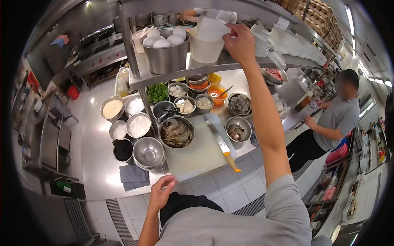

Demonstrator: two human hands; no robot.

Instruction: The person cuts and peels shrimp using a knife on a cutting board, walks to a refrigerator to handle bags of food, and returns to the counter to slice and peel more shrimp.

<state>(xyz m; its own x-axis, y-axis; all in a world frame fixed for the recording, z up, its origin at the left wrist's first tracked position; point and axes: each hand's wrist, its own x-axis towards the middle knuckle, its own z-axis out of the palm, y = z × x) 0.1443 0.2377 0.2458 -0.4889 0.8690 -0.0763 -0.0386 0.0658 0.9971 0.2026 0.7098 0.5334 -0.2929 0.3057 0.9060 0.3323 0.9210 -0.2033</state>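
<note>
My right hand is raised to the overhead shelf, its fingers pinching the edge of a translucent white plastic piece. That piece sits at the mouth of a white plastic tub; whether it is a container or a lid I cannot tell. Beside the tub stands a steel pot heaped with white eggs. My left hand hangs by the counter's front edge, loosely curled with thumb and fingers apart, holding nothing. A knife with a yellow handle lies on the white cutting board, the handle overhanging the front.
Stacked steel bowls, a bowl of shrimp and a smaller steel bowl surround the board. A folded grey cloth lies front left. White bowls are stacked on the shelf. Another person stands at right.
</note>
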